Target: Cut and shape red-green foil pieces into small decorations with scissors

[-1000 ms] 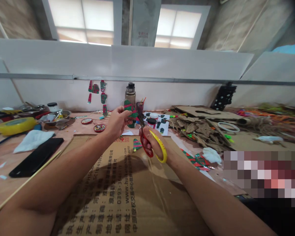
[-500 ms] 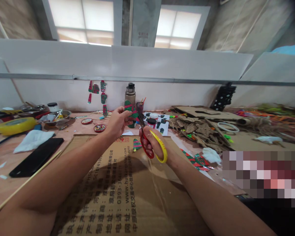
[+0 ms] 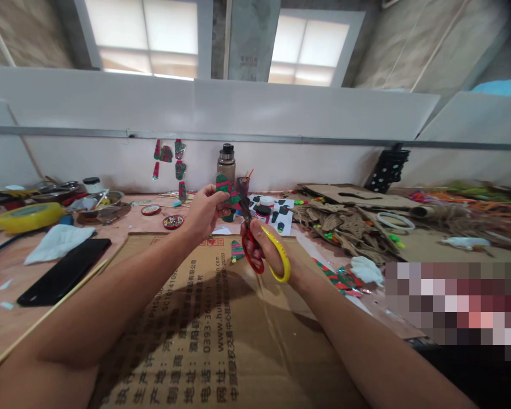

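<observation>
My left hand point(image 3: 210, 210) pinches a small green piece with pink stripes point(image 3: 225, 186), held up above the far edge of the cardboard sheet point(image 3: 255, 341). In my right hand point(image 3: 258, 244) is a pair of scissors point(image 3: 283, 255) with one yellow and one red handle loop. Their dark blades point up and away, at the right edge of the striped piece; whether they touch it I cannot tell. Below, on the cardboard, lies another green and pink striped piece point(image 3: 237, 250). Right of my right hand lie several red and green patterned pieces point(image 3: 338, 278).
A phone point(image 3: 63, 271), a white tissue point(image 3: 57, 243) and a yellow tape roll point(image 3: 29, 217) lie at left. Behind my hands stand a bottle point(image 3: 226, 165) and a black-lidded jar point(image 3: 263, 212). Brown rope point(image 3: 344, 218) is heaped at right. Patterned pieces point(image 3: 179, 170) hang on the wall.
The scissors' blades have spread a little apart, and the handle loops have shifted slightly. My left hand keeps the striped piece in nearly the same place.
</observation>
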`<state>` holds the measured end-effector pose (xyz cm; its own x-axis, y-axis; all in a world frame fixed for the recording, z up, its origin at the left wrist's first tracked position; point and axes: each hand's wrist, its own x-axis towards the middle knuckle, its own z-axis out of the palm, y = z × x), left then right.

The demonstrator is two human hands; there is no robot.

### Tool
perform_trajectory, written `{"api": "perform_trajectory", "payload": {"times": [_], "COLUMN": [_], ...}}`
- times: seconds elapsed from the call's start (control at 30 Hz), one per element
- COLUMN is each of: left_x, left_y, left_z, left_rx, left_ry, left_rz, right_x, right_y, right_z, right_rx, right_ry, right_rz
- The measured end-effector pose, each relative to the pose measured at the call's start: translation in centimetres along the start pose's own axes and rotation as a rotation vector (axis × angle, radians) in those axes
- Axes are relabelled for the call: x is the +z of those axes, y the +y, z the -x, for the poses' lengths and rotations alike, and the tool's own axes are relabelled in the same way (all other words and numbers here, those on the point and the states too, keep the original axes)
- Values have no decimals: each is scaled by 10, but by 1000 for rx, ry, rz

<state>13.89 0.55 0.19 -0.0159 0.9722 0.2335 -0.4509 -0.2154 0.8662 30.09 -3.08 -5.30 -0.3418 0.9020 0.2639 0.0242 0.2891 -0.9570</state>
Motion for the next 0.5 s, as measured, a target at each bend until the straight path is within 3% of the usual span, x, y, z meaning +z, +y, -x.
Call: {"api": "perform_trajectory", "payload": {"times": [0.5], "left_x": [-1], "left_y": [-1], "left_z": [-1], "left_rx": [19], "left_ry": [-25], "left_rz": [-21], "right_x": [0], "right_y": [-6], "right_z": [1], "right_rx": [8], "right_ry": [-14], "right_rz": [-13]}}
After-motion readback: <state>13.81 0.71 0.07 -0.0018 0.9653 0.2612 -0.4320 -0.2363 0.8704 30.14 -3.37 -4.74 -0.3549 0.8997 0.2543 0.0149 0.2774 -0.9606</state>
